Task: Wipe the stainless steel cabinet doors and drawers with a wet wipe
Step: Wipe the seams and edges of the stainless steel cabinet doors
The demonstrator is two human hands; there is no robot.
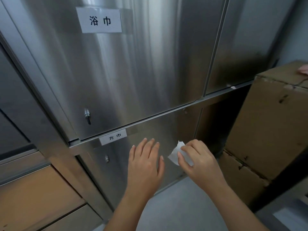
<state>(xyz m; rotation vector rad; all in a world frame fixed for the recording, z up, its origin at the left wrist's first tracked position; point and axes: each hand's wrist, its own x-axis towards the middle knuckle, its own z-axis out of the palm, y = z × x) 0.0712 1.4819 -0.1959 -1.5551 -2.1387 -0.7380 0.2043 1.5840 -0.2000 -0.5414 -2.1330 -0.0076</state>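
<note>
From the head camera, 2 bare hands are held low in front of a steel cabinet. The left hand (146, 162) is released, its fingers straight and slightly spread, palm facing the lower door (158, 130); whether it touches the metal cannot be told. The right hand (198, 160) is just beside it to the right, thumb and fingertips pinching a small crumpled white wipe (178, 152). The wipe sits in front of the right part of the lower door, and contact with the steel cannot be told. The lower door carries a small paper label (113, 136) near its top edge and a knob (106, 158) to the left of the left hand. Above it, across a narrow gap, is the tall upper door (150, 64) with a larger label (100, 20) near its top and its own knob (87, 114) near its bottom left corner. Drawers (36, 185) lie at the lower left. Stacked cardboard boxes (275, 127) stand at the right on the grey floor (183, 205).
</note>
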